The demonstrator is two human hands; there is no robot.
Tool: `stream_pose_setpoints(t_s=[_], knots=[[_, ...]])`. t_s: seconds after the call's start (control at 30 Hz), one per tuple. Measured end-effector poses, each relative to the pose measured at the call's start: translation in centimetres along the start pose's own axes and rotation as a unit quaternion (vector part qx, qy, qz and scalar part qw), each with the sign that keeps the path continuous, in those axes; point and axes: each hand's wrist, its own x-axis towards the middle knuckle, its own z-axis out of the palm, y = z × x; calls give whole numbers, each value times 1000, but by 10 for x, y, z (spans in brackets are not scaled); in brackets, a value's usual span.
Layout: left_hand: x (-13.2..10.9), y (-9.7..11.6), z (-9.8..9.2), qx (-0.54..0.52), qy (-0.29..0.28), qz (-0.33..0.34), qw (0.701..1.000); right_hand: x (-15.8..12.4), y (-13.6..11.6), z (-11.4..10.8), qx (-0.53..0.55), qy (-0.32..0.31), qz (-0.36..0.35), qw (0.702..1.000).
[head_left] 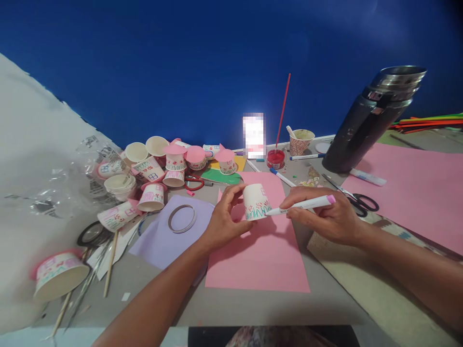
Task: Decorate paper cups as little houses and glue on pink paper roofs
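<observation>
My left hand (231, 209) is closed around a white paper cup (256, 197), turned upside down above a pink paper sheet (258, 265). Green grass strokes, small red flowers and part of a window drawing mark the cup's side. In my right hand (325, 214) is a white felt-tip marker (304, 204) with a pink end, pointing left. Its tip is at the cup's lower right side; whether it touches cannot be told. A lilac paper sheet (162, 246) lies left of my left hand, with a tape ring (182, 219) on it.
Several decorated paper cups (151, 197) crowd the left side beside clear plastic wrapping (72, 188). Behind are a red paint pot (276, 159) and a patterned cup (301, 143). A dark flask (369, 125) and scissors (361, 202) stand and lie at right.
</observation>
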Motion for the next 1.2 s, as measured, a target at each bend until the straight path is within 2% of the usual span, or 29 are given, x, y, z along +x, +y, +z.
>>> stream_pose_setpoints(t_s=[0.2, 0.4, 0.6, 0.77, 1.0, 1.2], knots=[[0, 0, 2, -14, -4, 6, 1000, 0, 1, -1, 9, -7, 22, 1000], [1, -1, 1, -22, 1, -2, 1000, -1, 3, -4, 2, 30, 29, 999], [2, -1, 1, -38, 0, -8, 999, 0, 4, -4, -5, 16, 20, 1000], [1, -4, 0, -47, 0, -14, 999, 1, 5, -4, -12, -7, 46, 999], [1, -8, -1, -85, 6, -30, 996, 0, 4, -7, 4, 57, 58, 997], [1, -9, 0, -95, 4, -35, 995, 2, 3, -7, 12, 45, 55, 997]])
